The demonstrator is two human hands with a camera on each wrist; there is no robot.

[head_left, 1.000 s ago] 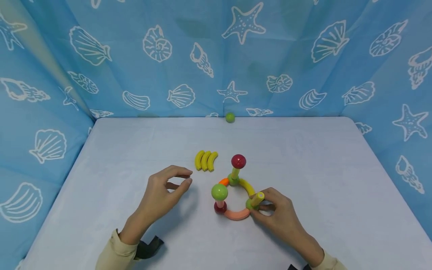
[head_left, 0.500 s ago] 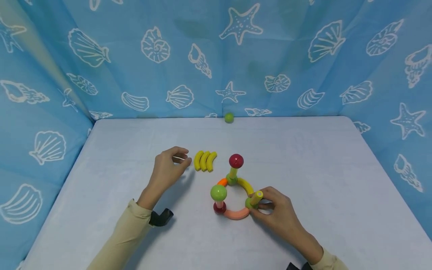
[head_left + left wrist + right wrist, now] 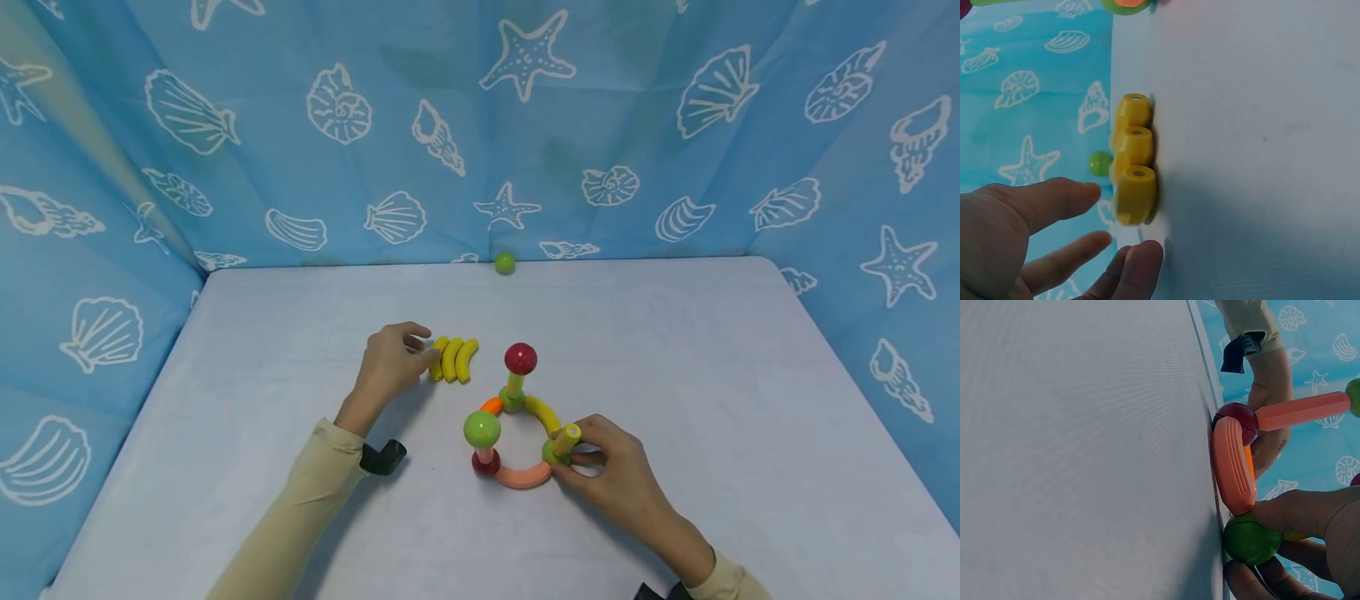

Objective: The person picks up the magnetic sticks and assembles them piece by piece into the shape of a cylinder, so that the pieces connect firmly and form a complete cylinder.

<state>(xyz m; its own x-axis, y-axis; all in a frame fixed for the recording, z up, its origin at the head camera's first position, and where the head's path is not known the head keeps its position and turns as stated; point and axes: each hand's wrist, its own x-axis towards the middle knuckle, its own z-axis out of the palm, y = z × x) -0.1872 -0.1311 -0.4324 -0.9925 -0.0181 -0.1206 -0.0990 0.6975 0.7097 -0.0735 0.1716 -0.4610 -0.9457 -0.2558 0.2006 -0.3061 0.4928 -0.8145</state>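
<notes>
Your left hand (image 3: pixel 393 362), fingers parted, gripping nothing, is beside three curved yellow sticks (image 3: pixel 451 360), ten-thirty from the ring (image 3: pixel 524 477); your right hand (image 3: pixel 618 468) pinches its glossy green ball (image 3: pixel 1252 539) near four o'clock.

Blue curtain (image 3: pixel 637 108) printed with white shells and starfish, plain whitish tabletop (image 3: pixel 675 350), my beige sleeves (image 3: pixel 300 508), three yellow curved sticks (image 3: pixel 450 360), the green ball I hold (image 3: pixel 1252 540), salmon-pink curved stick (image 3: pixel 1232 465), orange stick (image 3: pixel 492 406), glossy red ball (image 3: pixel 521 358), dark red ball (image 3: pixel 486 463), lime-green ball (image 3: pixel 482 428).
</notes>
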